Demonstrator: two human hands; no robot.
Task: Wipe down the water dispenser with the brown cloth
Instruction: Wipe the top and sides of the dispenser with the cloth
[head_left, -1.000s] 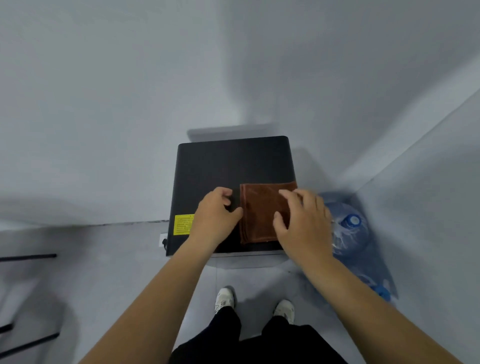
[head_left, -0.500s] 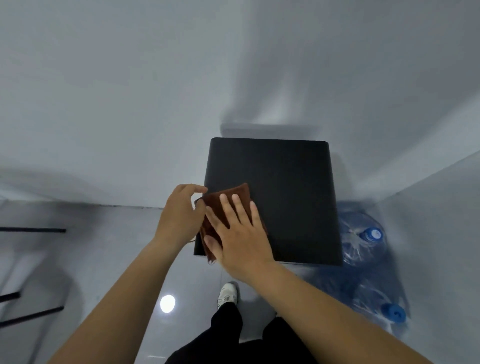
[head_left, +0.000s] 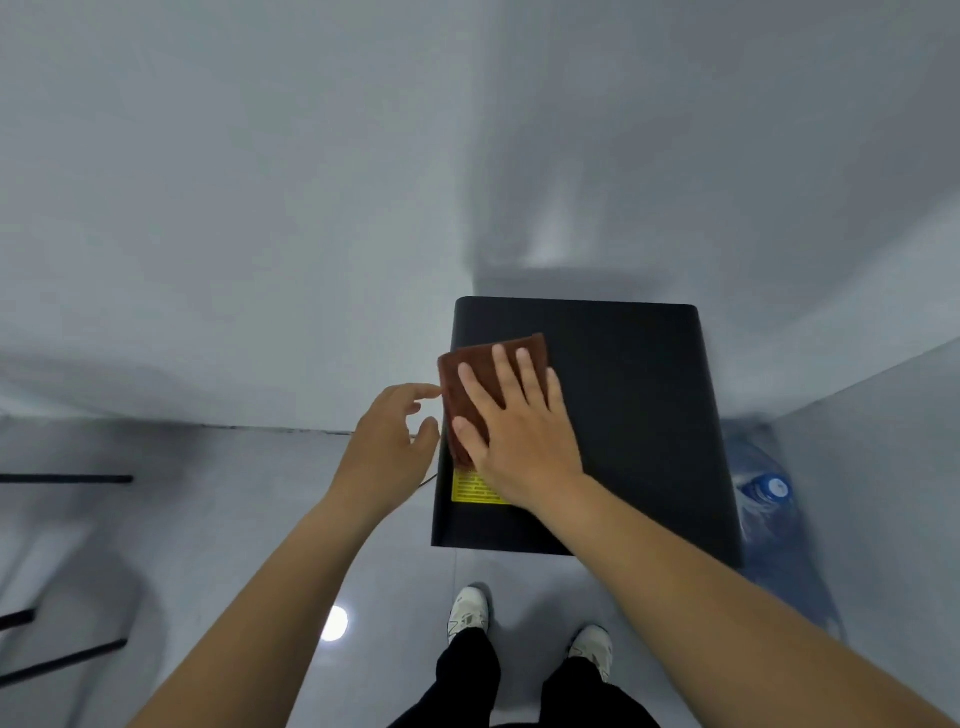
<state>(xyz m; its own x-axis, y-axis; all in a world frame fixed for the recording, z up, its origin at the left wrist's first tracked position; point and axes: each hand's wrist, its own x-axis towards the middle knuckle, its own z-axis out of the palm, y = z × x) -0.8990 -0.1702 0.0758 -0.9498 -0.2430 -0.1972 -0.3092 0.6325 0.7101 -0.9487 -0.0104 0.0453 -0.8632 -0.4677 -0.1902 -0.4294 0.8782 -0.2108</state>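
right hand presses flat, grip released, on brown cloth at water dispenser left edge; left hand loose beside.

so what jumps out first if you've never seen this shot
The right hand lies flat on the brown cloth, pressing it on the left part of the black dispenser top. The left hand hangs open just off the dispenser's left edge, fingertips near the cloth. A blue water jug sits on the floor to the right.

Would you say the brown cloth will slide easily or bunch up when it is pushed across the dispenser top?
The brown cloth looks soft and folded, so probably floppy. The right hand lies flat on it, so it should slide; the water dispenser top appears smooth.
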